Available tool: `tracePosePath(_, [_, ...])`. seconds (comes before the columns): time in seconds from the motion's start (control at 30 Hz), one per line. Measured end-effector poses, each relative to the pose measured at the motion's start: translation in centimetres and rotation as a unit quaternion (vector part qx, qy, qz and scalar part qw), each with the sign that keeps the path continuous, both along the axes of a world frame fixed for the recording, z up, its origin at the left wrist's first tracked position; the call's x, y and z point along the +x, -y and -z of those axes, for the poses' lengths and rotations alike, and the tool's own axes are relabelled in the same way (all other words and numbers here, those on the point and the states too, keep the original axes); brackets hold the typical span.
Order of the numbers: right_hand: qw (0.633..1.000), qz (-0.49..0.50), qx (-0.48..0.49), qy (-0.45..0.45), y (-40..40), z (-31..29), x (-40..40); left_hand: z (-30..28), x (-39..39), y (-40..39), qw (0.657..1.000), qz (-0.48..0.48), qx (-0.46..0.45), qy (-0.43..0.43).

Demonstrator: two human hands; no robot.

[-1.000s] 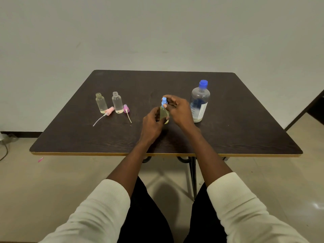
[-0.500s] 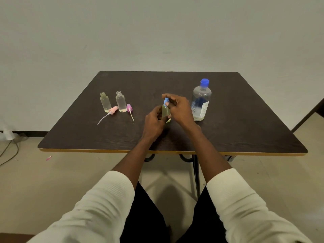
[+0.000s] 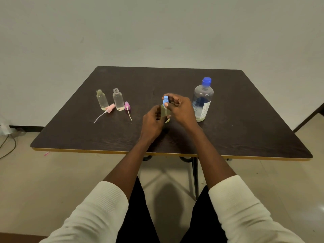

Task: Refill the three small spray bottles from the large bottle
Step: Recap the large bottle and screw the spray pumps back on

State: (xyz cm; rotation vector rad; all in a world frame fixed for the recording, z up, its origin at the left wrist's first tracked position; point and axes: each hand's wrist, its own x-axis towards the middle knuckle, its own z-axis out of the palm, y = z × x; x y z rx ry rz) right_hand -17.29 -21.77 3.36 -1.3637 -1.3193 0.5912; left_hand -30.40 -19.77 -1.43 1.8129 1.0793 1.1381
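Note:
At the middle of the dark table stands a small spray bottle with yellowish liquid. My left hand grips its body. My right hand pinches its blue spray cap from the right. The large clear bottle with a blue cap stands just right of my hands, mostly empty. Two small uncapped bottles stand at the left. A pink spray head and a purple spray head lie beside them, tubes pointing toward me.
The table's yellow front edge runs across the view, with floor and my knees below. A wall stands behind the table. Cables lie on the floor at the far left.
Both hands stay on the small bottle and its blue cap, with the right fingers shifting slightly on the cap. The view has shifted a little as my head moved.

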Motion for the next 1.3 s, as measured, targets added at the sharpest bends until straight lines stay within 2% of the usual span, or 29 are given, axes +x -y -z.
tracePosePath(0.13, [0.998,0.051,0.016,-0.045,-0.3,0.1,-0.8,0.0,0.2,-0.2,1.000,0.000,0.005,0.009])
tracePosePath(0.23, [0.998,0.061,0.026,-0.021,-0.4,0.4,-0.9,0.2,0.2,-0.4,1.000,-0.005,0.008,0.006])
tracePosePath(0.4, [0.999,-0.042,-0.007,-0.023,-0.6,0.0,0.7,0.2,0.3,-0.6,1.000,-0.002,-0.015,0.011])
tracePosePath(0.47, [0.998,-0.052,-0.013,-0.020,-0.7,0.0,0.9,0.3,0.3,-0.6,1.000,-0.003,-0.004,0.003])
tracePosePath(0.87, [0.997,0.071,0.029,-0.027,0.4,0.7,-1.1,0.1,0.3,-0.3,1.000,0.005,0.005,-0.009])
tracePosePath(1.03, [0.996,0.070,0.033,-0.035,0.7,0.7,-1.3,-0.3,0.2,0.1,1.000,0.015,-0.012,-0.021])
tracePosePath(1.13, [0.993,0.092,0.017,-0.067,0.3,1.3,-0.9,-0.1,0.2,-0.2,0.999,-0.003,-0.034,-0.012])
tracePosePath(1.3, [0.989,0.137,-0.057,-0.010,-0.3,3.5,-0.3,-0.6,0.4,-2.7,0.997,-0.059,-0.049,-0.018])
